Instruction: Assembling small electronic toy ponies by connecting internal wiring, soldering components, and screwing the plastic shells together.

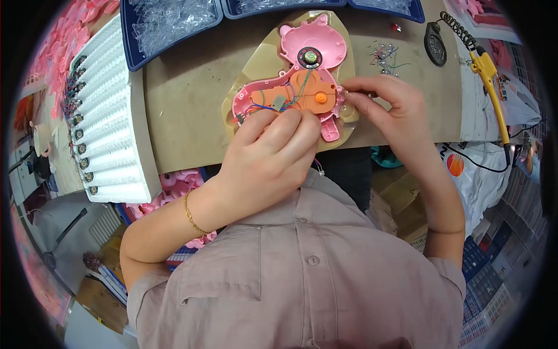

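A pink animal-shaped plastic toy shell half [330, 51] lies open in a tan moulded holder [260, 65] on the bench. In its head part sits a round speaker [310, 57]. An orange gearbox [306, 93] with a small orange knob fills the body, and thin coloured wires [266, 105] run over it. My left hand [268, 145] is closed over the shell's near edge; what its fingers hold is hidden. At the shell's right edge, my right hand [392, 106] pinches with thumb and forefinger, next to a small clear piece too tiny to name.
Blue bins [132, 36] of clear plastic parts stand along the back. A white foam tray [113, 119] holding speakers is at left. Small wired parts [385, 58] lie at right, near a yellow-handled soldering iron [487, 72] and its coiled stand.
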The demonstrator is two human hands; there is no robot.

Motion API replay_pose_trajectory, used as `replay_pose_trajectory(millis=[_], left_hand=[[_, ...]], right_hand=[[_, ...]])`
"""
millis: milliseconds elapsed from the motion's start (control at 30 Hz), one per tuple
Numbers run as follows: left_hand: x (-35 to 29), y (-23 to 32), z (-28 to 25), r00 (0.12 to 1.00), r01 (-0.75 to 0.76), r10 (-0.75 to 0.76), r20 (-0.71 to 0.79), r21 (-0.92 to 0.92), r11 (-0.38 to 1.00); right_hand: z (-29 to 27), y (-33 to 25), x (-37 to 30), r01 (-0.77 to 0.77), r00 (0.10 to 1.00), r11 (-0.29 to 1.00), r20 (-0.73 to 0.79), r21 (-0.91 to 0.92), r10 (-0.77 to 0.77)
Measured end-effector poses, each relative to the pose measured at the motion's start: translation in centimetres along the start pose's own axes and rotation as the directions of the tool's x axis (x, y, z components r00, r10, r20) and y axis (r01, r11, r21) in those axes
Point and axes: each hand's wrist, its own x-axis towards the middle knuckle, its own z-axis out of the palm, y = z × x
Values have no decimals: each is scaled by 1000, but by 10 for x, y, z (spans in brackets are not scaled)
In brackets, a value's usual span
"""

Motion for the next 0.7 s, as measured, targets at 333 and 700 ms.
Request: replay_pose_trajectory(millis=[333, 700], left_hand=[[-3, 3, -2, 996, 72, -68, 63, -52, 996], [-7, 2, 9, 996, 55, -60, -72, -80, 995]], right_hand=[[8, 3, -4, 247, 958, 906, -51, -343, -281], [23, 4, -12, 68, 971, 988, -217, -138, -97]])
